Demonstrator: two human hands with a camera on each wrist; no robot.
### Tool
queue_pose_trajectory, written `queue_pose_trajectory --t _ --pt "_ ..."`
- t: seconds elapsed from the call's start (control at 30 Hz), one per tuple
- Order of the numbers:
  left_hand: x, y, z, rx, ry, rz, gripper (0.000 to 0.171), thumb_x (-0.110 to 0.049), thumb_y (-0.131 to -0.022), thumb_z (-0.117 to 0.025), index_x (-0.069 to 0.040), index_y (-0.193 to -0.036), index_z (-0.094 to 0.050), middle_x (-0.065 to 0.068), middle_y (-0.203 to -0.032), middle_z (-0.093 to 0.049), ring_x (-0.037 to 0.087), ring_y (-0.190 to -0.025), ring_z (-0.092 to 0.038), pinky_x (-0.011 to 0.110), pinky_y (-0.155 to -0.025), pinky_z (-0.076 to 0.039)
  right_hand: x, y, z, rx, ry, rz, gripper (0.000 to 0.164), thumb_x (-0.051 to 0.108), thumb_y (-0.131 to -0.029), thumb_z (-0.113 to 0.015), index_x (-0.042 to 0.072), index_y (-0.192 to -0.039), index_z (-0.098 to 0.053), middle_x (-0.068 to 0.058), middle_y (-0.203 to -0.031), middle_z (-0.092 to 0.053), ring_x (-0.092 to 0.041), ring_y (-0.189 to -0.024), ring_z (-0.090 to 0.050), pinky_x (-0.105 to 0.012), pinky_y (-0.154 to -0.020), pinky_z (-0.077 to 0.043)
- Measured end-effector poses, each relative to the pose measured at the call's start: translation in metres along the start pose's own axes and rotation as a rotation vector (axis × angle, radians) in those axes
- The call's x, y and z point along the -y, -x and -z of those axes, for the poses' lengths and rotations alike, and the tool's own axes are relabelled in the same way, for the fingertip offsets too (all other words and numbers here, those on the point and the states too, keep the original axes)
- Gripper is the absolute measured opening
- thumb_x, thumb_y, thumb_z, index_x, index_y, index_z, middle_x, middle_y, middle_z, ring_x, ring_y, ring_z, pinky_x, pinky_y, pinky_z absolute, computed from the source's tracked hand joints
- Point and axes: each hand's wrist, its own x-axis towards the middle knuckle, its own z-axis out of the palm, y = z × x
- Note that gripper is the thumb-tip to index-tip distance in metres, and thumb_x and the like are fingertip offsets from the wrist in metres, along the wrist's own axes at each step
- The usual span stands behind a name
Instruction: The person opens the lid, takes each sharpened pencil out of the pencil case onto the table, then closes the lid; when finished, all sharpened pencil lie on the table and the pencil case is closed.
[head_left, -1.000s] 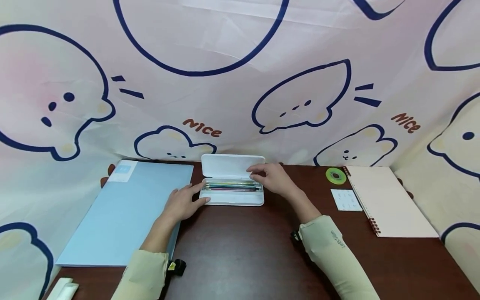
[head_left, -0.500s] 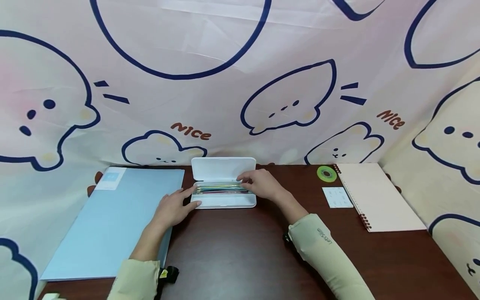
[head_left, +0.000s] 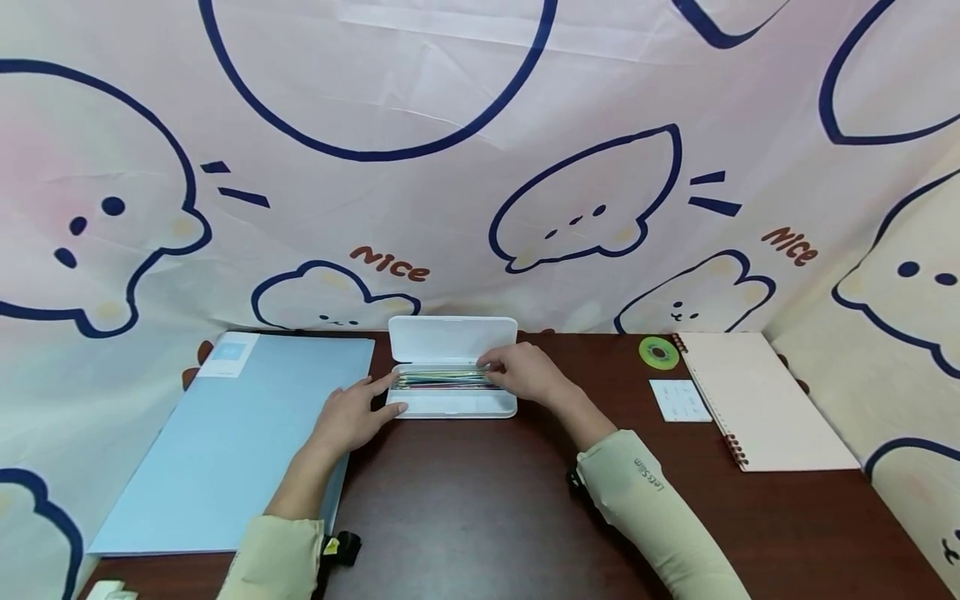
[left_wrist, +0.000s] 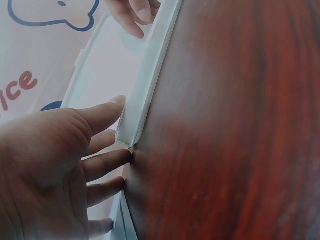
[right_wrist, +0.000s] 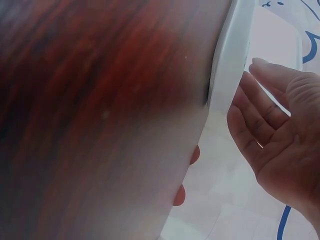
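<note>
Both my hands at the open pencil case, mid-table against the backdrop.

I see one brown table [head_left: 480, 508] carrying one blue folder [head_left: 232, 442] on the left and one spiral notebook [head_left: 757, 400] on the right, then one white pencil case [head_left: 452, 407] between them, lid up, with coloured pens [head_left: 438, 380] inside, too many to count. My left hand [head_left: 352, 417] lies flat with fingers spread and straight, tips touching the case's left end. My right hand [head_left: 525, 373] reaches over the tray, fingers on the pens; I cannot tell whether they pinch one. One white card [head_left: 679, 400] and one green tape roll [head_left: 658, 352] sit beside the notebook.
</note>
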Motion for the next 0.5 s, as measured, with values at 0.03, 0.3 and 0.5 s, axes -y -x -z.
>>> queue_pose_trajectory --t 0.03,0.3,0.5 --pt "0.0004 0.0002 -0.0001 0.000 0.000 0.002 0.066 -0.042 -0.099 -0.063 -0.019 -0.156 -0.041 0.026 -0.149 -0.052 0.047 -0.144 -0.040 0.071 -0.119 -0.022 0.0007 -0.0004 -0.0004 0.009 0.006 0.001 0.023 0.020 -0.094 -0.072 0.020 -0.117 -0.077 0.003 -0.105 -0.078 -0.011 -0.090 -0.068 -0.034 -0.087 -0.057" --pt "0.0016 0.0009 0.0001 -0.009 -0.004 0.006 0.066 -0.042 -0.099 -0.063 -0.019 -0.156 -0.041 0.026 -0.148 -0.052 0.046 -0.144 -0.041 0.070 -0.119 -0.022 0.0077 -0.0047 -0.0036 0.041 0.121 0.046 0.025 0.024 -0.095 -0.072 0.022 -0.119 -0.077 0.006 -0.112 -0.077 -0.010 -0.090 -0.065 -0.034 -0.084 -0.056" --pt "-0.0016 0.0004 0.0003 -0.008 -0.005 0.022 0.067 -0.042 -0.098 -0.064 -0.019 -0.157 -0.040 0.026 -0.148 -0.052 0.045 -0.144 -0.041 0.069 -0.119 -0.022 0.0078 -0.0075 -0.0057 0.042 0.207 0.071 0.008 0.025 -0.096 -0.070 0.026 -0.099 -0.078 0.011 -0.096 -0.074 -0.009 -0.078 -0.059 -0.030 -0.071 -0.052"
